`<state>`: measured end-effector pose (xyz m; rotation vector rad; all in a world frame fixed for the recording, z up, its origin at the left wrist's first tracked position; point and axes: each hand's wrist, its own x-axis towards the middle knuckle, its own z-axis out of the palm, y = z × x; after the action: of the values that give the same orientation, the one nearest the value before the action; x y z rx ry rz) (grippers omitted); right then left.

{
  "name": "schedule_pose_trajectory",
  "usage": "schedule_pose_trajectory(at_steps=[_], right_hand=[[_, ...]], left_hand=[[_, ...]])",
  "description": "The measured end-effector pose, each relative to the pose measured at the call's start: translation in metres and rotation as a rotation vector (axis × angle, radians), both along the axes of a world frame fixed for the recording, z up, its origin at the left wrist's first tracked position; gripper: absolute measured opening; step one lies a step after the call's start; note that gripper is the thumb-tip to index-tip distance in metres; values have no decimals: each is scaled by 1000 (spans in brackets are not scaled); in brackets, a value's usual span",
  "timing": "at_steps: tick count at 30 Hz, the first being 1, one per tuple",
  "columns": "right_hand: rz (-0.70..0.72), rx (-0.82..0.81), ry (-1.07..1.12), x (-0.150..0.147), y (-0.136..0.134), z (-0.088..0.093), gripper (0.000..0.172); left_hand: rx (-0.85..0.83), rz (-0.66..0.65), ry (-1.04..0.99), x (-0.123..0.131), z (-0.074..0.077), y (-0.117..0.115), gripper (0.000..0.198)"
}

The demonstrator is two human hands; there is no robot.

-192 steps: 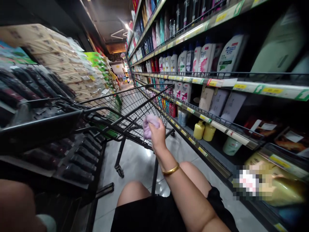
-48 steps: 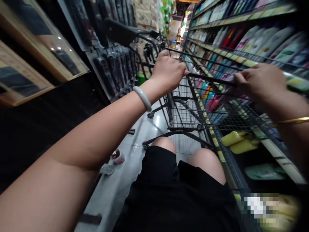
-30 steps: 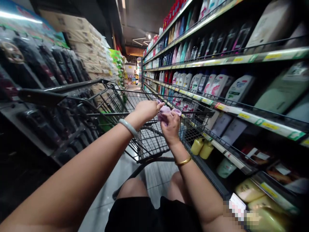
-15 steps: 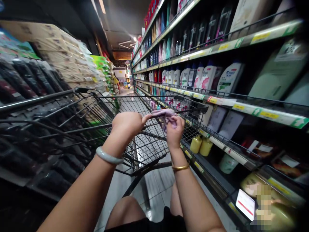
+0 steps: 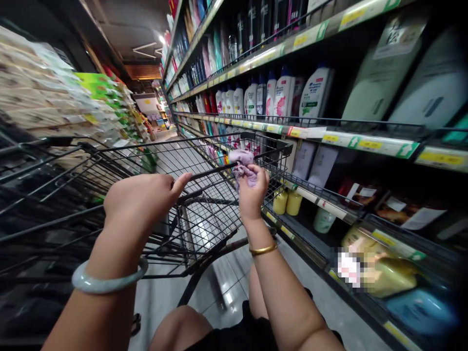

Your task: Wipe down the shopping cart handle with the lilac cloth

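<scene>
A black wire shopping cart (image 5: 214, 171) stands in front of me in a store aisle. My left hand (image 5: 141, 197), with a pale bangle on the wrist, is closed around the cart's near rail, its thumb lying along the bar. Farther right on that rail, my right hand (image 5: 254, 192) pinches a crumpled lilac cloth (image 5: 241, 158), which is folded over the bar. A gold bracelet circles my right wrist. Through the wires the basket shows only the tiled floor.
Shelves (image 5: 369, 144) of shampoo and other bottles line the right side, close to the cart. Two yellow bottles (image 5: 293, 202) stand low beside the cart's corner. Stacked packaged goods (image 5: 47, 92) fill the left side. Between them the tiled aisle runs ahead.
My left hand has shifted left along the rail, away from the cloth. My right hand stays on the cloth at the bar. The view has turned right.
</scene>
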<state>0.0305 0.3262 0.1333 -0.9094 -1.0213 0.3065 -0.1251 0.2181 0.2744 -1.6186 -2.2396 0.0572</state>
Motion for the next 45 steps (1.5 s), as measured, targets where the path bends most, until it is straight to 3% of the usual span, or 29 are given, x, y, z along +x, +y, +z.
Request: schedule_pose_trajectory(at_steps=[4, 7, 11, 14, 19, 22, 25, 27, 29, 34, 41, 45], right_hand=[[-16, 75, -222, -2, -9, -2, 54], [18, 77, -325, 11, -5, -1, 40], [-37, -62, -103, 26, 4, 3, 34], [67, -45, -121, 2, -21, 5, 31], [316, 281, -552, -44, -71, -2, 31], [264, 293, -592, -34, -58, -9, 26], [62, 219, -339, -21, -35, -13, 22], [1, 195, -228, -24, -34, -15, 23], [64, 202, -302, -36, -47, -18, 22], [386, 304, -806, -55, -73, -25, 27], [158, 126, -490, -32, -45, -28, 24], [289, 94, -703, -48, -56, -44, 24]], left_hand=[[-9, 54, 14, 2, 0, -3, 97], [-8, 45, 26, 1, 0, -7, 97], [-8, -16, 43, 1, 0, -12, 95], [-11, 31, 33, 4, -1, -13, 95], [-9, 35, 93, 6, -2, -13, 94], [-2, 21, 82, 4, -3, -14, 96], [14, 19, 49, 2, -4, -13, 97], [24, 18, 34, 2, -5, -10, 98], [41, 10, 30, 1, -6, -8, 99], [58, -29, 41, -3, -7, -6, 95], [97, -69, 41, -9, -11, -1, 97], [139, -101, 72, -16, -13, 5, 97]])
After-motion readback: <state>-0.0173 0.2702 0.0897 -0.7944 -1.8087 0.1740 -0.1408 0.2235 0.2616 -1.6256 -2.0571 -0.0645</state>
